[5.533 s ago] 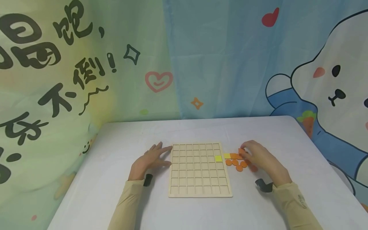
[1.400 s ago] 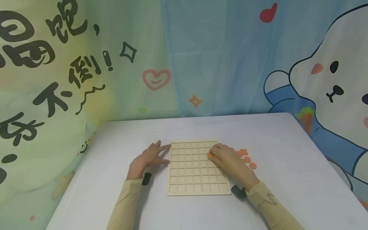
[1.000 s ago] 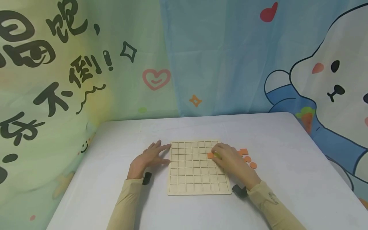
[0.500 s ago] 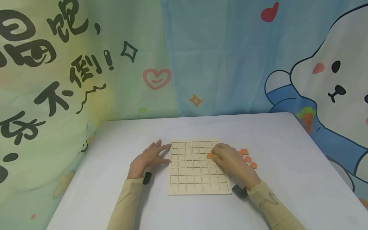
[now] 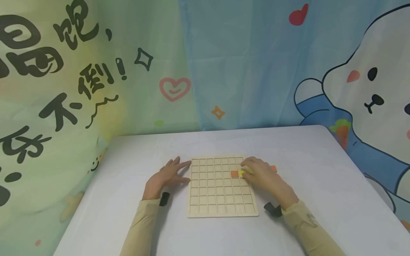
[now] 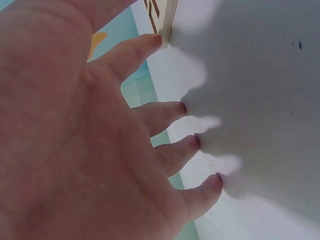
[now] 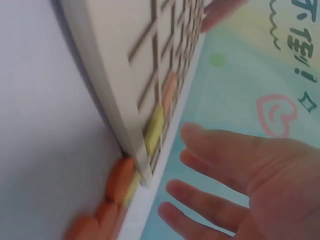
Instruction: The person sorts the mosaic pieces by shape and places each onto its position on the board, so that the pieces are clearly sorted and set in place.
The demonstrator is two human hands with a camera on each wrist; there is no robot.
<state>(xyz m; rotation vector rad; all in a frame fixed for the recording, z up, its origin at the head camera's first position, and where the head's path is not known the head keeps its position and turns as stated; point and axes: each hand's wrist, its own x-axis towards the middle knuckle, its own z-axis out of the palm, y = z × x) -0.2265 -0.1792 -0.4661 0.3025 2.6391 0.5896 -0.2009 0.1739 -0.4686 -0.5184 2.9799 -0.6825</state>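
Observation:
A pale wooden grid board (image 5: 216, 195) lies flat. An orange square tile (image 5: 235, 174) and a yellow square tile (image 5: 241, 173) sit side by side in cells near its right edge. My left hand (image 5: 166, 177) has its fingers spread, index finger and thumb at the board's left edge. Over the right edge hovers my right hand (image 5: 267, 179), thumb and fingers apart; in the right wrist view nothing is between them. Beyond that edge, orange discs (image 7: 121, 179) lie beside another yellow tile (image 7: 131, 191). The hand hides most loose pieces in the head view.
An orange square tile (image 5: 273, 169) shows past the right hand. A white cloth covers the table (image 5: 221, 236). Behind it hangs a printed curtain (image 5: 250, 71) with cartoon figures and lettering. Dark wrist cameras (image 5: 273, 209) sit below both wrists.
The right hand has moved right, uncovering the yellow tile on the board. Since the oldest frame, an orange tile has come onto the board left of it. The left hand stays put.

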